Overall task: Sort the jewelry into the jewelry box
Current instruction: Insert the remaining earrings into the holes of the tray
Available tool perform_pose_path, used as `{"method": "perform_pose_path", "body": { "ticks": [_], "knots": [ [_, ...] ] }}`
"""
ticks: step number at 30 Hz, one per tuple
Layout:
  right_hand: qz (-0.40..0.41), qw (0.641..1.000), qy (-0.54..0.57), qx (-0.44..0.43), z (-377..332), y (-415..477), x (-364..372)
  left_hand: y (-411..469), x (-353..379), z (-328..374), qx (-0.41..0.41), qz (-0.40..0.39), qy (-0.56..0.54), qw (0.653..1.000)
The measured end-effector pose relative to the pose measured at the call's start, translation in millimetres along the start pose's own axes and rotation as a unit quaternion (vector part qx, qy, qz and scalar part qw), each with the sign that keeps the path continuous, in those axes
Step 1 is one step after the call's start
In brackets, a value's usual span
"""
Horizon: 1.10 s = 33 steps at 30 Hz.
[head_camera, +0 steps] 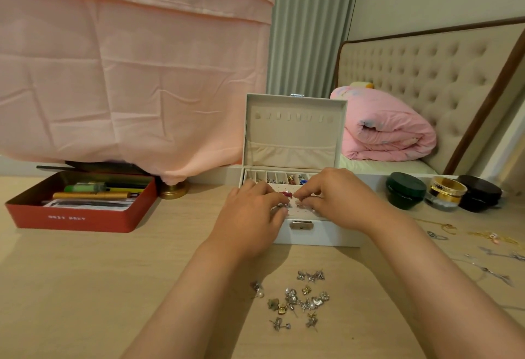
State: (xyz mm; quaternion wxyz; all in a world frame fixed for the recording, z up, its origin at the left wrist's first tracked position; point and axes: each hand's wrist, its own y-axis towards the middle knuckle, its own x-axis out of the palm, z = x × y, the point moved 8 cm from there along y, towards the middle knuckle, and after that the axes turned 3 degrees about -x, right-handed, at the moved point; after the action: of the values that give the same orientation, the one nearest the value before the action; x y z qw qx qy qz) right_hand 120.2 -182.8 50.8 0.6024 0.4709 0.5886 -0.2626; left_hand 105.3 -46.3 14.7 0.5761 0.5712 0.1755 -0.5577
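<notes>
**Reader:** Which containers appear, and what does each hold?

**Legend:** Centre: a white jewelry box (pixel 295 233) on the pale wooden surface (pixel 113 273), its lid (pixel 292 128) upright and open. Back row: narrow compartments (pixel 281 178), several holding small silver, gold, red and blue pieces. In front of them is a white perforated panel (pixel 301 211) with a red piece (pixel 287 194) and a few silver pieces on it. Far left: an open red tin (pixel 71 221) holding pens (pixel 93 191) and papers. Right: three round jars, green (pixel 404 191), gold (pixel 446 192) and black (pixel 480 192), standing close together with their contents hidden.

**Reader:** And the hands?

**Legend:** Both are over the perforated panel. The left hand (pixel 252 214) has its fingers curled, with the tips among the silver pieces. The right hand (pixel 338 197) has its thumb and forefinger drawn narrowly together just above the panel. Whether either hand actually pinches a piece cannot be told, as the items are too small.

**Reader:** Where is the unsorted jewelry?

**Legend:** A loose cluster of earrings (pixel 298 299) lies on the surface in front of the box, between the forearms. Chains and necklaces (pixel 491 238) are spread on the surface to the right, below the jars.
</notes>
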Motion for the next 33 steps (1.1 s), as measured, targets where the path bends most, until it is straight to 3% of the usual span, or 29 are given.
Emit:
{"method": "perform_pose_path", "body": {
  "ticks": [7, 11, 14, 18, 21, 29, 33],
  "knots": [
    [-0.004, 1.0, -0.011, -0.002, -7.9, -4.7, -2.5, -2.4, -5.6, 4.4, 0.008, 0.01, -0.005, 1.0],
    [0.0, 0.999, 0.035, 0.002, -11.1, -16.1, -19.5, -6.7, -20.0, 14.9, 0.026, 0.028, -0.025, 0.999],
    [-0.079, 0.993, 0.092, 0.005, -20.1, -31.6, -13.6, -14.3, -26.6, 25.4, 0.039, 0.009, -0.036, 0.999],
    [-0.22, 0.973, 0.06, 0.044, -20.9, -53.1, 19.8, -30.6, -18.4, 31.2, 0.024, -0.068, -0.018, 0.997],
    [-0.262, 0.963, 0.032, 0.048, -26.5, -59.0, 34.1, -46.6, -2.1, 31.6, 0.007, -0.129, -0.013, 0.992],
    [-0.246, 0.967, 0.044, 0.043, -34.2, -56.2, 41.2, -65.9, 10.8, 18.5, -0.048, -0.119, -0.09, 0.988],
    [-0.196, 0.972, 0.125, 0.033, -31.7, -48.1, 32.5, -70.2, 4.7, 9.5, -0.093, -0.069, -0.223, 0.968]
  ]
}}
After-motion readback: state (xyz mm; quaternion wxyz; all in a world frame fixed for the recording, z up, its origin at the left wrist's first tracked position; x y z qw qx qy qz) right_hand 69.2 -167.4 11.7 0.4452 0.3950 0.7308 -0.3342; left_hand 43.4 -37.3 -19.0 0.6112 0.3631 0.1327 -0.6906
